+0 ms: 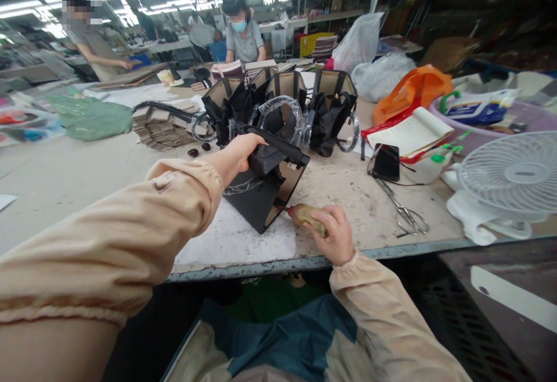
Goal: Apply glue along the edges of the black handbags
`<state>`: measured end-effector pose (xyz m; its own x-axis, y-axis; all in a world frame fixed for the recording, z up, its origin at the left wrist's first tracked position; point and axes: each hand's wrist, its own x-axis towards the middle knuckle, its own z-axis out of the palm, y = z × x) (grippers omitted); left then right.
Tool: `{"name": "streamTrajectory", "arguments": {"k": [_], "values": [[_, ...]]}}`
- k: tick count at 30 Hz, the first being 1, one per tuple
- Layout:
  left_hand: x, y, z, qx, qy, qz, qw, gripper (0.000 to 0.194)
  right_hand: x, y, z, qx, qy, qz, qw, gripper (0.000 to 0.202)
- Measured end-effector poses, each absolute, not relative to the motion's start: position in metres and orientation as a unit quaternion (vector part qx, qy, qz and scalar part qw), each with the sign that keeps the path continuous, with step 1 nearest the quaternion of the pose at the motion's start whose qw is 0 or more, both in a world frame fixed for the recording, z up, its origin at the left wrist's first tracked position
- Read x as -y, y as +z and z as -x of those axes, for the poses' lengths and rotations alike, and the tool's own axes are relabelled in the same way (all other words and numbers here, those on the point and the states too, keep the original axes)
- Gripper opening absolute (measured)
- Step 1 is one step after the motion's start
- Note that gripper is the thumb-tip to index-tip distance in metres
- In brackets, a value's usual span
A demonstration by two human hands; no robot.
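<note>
Head view: left grip (244, 150) clasps boxy black bag (255, 203); right grip (336, 232) curls round bulbous, cloudy amber bottle (304, 217).

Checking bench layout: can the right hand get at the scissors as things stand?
Probably yes: only tabletop shows between the right hand and the scissors, though that hand's red-tipped bottle might need setting down first.

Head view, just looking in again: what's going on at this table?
A person is working on a black bag with both hands. The left hand grips it near its top, holding it tilted over a white sheet. The right hand holds a yellowish bottle, its red tip at the bag's lower corner; whether it touches is hard to tell. More black bags stand behind; scissors and a phone lie to the right.
</note>
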<state>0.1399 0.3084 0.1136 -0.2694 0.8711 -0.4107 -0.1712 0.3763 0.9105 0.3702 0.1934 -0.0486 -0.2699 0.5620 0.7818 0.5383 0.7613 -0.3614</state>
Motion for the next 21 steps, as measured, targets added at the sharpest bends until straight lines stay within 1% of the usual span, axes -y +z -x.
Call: {"name": "streamTrajectory", "arguments": {"k": [2, 6, 12, 18, 21], "values": [[-0.309, 0.113, -0.140, -0.628, 0.487, -0.275, 0.542, 0.019, -0.194, -0.049, -0.370, 0.787, 0.020, 0.348, 0.510, 0.022], [-0.309, 0.112, -0.141, -0.629, 0.482, -0.274, 0.545, 0.016, -0.195, -0.050, -0.369, 0.802, 0.025, 0.344, 0.487, 0.021], [-0.308, 0.113, -0.141, -0.632, 0.478, -0.271, 0.546, 0.011, -0.197, -0.050, -0.374, 0.814, -0.026, 0.341, 0.470, 0.022], [-0.307, 0.114, -0.141, -0.628, 0.485, -0.269, 0.546, 0.014, -0.193, -0.044, -0.378, 0.831, -0.074, 0.312, 0.454, 0.041], [-0.306, 0.115, -0.141, -0.627, 0.490, -0.267, 0.544, 0.015, -0.192, -0.039, -0.378, 0.830, -0.095, 0.294, 0.465, 0.046]]}}
